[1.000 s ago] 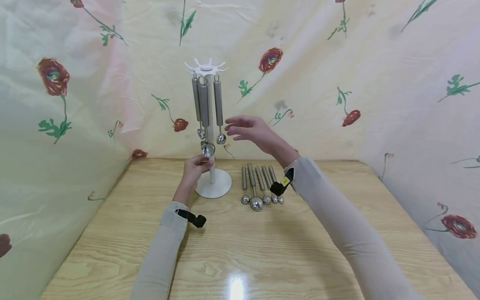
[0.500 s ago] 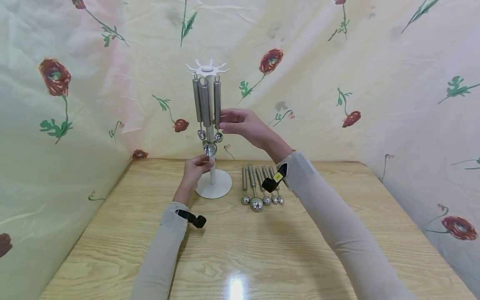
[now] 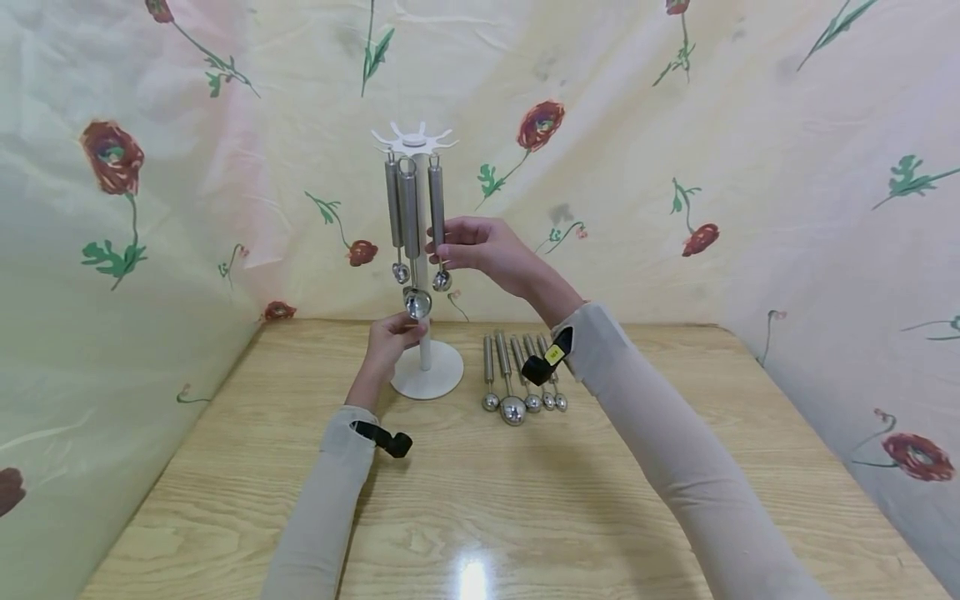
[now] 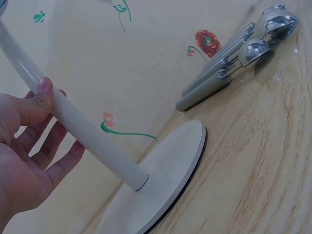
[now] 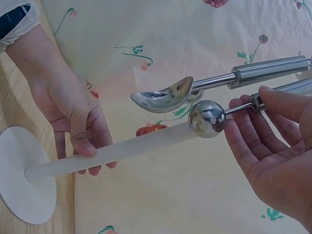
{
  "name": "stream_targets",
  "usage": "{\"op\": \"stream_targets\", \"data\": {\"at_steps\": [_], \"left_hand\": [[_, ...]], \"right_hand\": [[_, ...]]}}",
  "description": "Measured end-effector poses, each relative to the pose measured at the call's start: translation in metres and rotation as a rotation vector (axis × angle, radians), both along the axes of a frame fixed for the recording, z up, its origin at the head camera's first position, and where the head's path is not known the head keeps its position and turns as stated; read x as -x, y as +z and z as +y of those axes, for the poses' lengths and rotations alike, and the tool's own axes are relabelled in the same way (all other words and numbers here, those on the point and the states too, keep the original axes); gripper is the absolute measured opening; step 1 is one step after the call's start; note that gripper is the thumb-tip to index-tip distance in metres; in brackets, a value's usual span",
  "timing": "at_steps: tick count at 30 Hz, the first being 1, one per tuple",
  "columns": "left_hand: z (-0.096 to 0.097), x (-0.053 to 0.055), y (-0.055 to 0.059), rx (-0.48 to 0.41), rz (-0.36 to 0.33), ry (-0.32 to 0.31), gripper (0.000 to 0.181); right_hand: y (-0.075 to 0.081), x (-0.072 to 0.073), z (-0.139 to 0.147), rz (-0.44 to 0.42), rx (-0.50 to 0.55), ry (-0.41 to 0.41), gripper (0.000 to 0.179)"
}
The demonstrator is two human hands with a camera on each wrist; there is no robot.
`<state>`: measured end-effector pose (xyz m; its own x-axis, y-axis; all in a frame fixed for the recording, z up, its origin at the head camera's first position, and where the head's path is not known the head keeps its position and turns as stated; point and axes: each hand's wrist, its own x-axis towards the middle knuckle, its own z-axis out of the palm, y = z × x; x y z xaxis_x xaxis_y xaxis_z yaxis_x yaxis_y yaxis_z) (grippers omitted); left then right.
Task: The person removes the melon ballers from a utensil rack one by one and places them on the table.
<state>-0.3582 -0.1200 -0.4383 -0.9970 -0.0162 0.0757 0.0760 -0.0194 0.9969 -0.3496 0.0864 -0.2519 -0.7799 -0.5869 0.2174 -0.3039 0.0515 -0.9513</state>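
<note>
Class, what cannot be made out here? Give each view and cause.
Head view: parts of silver cylindrical metal handles on the wooden table, behind the black wrist camera.
Left wrist view: top of the tall white stand, cut off by the left edge.
Right wrist view: handle end of the silver metal scoop, cut off by the right edge.

1. Far backdrop [image 3: 622, 150]: cream, patterned with red flowers, green stems.
2. Table [image 3: 450, 500]: pale tan, wood-grained.
3. Stand [image 3: 444, 379]: plain white.
4. Utensils [image 3: 410, 215]: silver.
5. 2 sleeves [image 3: 675, 450]: light grey-beige.
6. 2 wrist straps [image 3: 386, 437]: black, right one with yellow label [image 3: 553, 355].
</note>
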Motion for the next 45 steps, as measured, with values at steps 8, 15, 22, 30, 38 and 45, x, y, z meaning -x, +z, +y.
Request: {"op": "stream_targets", "data": {"at_steps": [8, 15, 22, 30, 38, 45], "left_hand": [[0.000, 0.001, 0.001, 0.012, -0.028, 0.010, 0.036], [0.000, 0.000, 0.002, -0.006, -0.029, 0.000, 0.035], [0.000, 0.000, 0.002, -0.018, -0.006, -0.014, 0.034], [-0.001, 0.000, 0.001, -0.008, -0.003, -0.015, 0.035], [0.000, 0.001, -0.001, -0.019, -0.006, -0.013, 0.034], [-0.001, -0.001, 0.001, -0.020, -0.003, -0.008, 0.033]], "right_hand": [[0.002, 0.003, 0.002, -0.010, -0.022, 0.016, 0.036], [0.008, 0.000, 0.005, -0.025, -0.055, 0.017, 0.037], [0.015, -0.002, 0.008, 0.004, -0.067, -0.002, 0.039], [0.019, -0.004, 0.012, 0.009, -0.039, -0.018, 0.033], [0.010, -0.005, 0.032, 0.002, -0.028, -0.034, 0.030], [-0.014, 0.004, 0.058, -0.058, -0.041, -0.087, 0.032]]}}
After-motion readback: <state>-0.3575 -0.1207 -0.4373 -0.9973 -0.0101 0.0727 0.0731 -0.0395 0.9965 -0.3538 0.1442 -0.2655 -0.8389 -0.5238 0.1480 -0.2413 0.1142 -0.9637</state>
